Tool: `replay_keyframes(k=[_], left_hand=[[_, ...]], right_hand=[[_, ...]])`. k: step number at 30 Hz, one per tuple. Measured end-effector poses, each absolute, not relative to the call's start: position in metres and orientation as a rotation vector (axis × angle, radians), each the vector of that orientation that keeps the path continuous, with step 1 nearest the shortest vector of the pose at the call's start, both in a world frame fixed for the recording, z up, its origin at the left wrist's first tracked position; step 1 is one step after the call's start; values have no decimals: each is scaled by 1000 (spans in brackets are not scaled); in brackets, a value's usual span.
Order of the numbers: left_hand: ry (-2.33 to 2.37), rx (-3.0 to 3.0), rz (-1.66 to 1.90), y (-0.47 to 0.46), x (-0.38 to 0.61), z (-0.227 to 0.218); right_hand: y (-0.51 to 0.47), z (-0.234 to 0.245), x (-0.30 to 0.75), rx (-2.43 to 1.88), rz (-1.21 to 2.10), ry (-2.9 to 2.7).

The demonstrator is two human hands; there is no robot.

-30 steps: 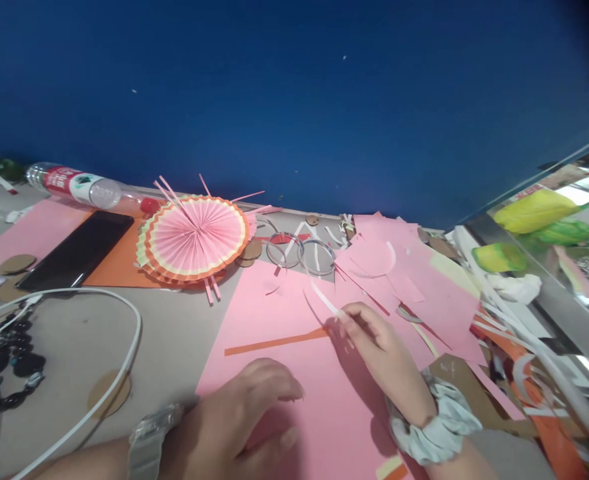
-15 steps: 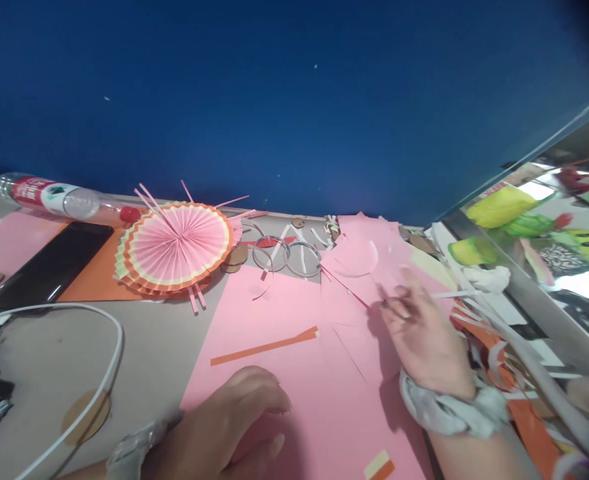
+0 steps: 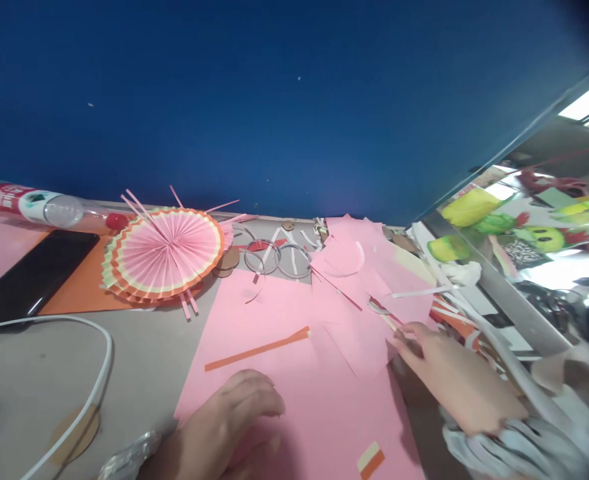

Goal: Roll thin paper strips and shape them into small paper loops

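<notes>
A deep blue wall (image 3: pixel 294 100) backs a grey desk (image 3: pixel 159 367) littered with paper scraps (image 3: pixel 419 292). The left hand (image 3: pixel 234 420) lies palm-down, fingers loosely curled, holding nothing, on the smooth pink sheet (image 3: pixel 314 400), seemingly pinning it flat. The right hand (image 3: pixel 454 380) touches the sheet's right edge; its grip cannot be told. A thin orange strip (image 3: pixel 257 349) lies on the sheet.

A pleated pink paper rosette (image 3: pixel 163 255) is lying on the grey worktop (image 3: pixel 149 360), overlapping an orange sheet (image 3: pixel 77 293) that is carrying a black phone (image 3: pixel 31 277). A clear bottle (image 3: pixel 39 207) is lying on its side behind them. Two metal rings (image 3: pixel 277 259) are sitting just beside the rosette, and a white cable (image 3: pixel 94 380) is looping at the left.
</notes>
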State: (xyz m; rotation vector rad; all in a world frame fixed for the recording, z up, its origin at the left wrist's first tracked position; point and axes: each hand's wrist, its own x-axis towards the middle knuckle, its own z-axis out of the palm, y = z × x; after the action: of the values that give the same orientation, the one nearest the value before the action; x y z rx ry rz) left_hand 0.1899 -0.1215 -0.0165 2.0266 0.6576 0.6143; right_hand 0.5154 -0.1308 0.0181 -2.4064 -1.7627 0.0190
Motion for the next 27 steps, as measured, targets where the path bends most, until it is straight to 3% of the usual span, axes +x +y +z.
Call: replay_keyframes(k=[6, 15, 21, 27], left_hand=[[666, 1994, 669, -125, 193, -27], [625, 1880, 670, -120, 191, -9], [894, 1547, 615, -117, 187, -7], [970, 1334, 692, -109, 186, -8]], right_hand=[[-124, 10, 506, -2656, 257, -1726], [-117, 40, 436, -1628, 1305, -1826], [-117, 14, 379, -1397, 1464, -1553], [-130, -2, 358, -1384, 1502, -1656]])
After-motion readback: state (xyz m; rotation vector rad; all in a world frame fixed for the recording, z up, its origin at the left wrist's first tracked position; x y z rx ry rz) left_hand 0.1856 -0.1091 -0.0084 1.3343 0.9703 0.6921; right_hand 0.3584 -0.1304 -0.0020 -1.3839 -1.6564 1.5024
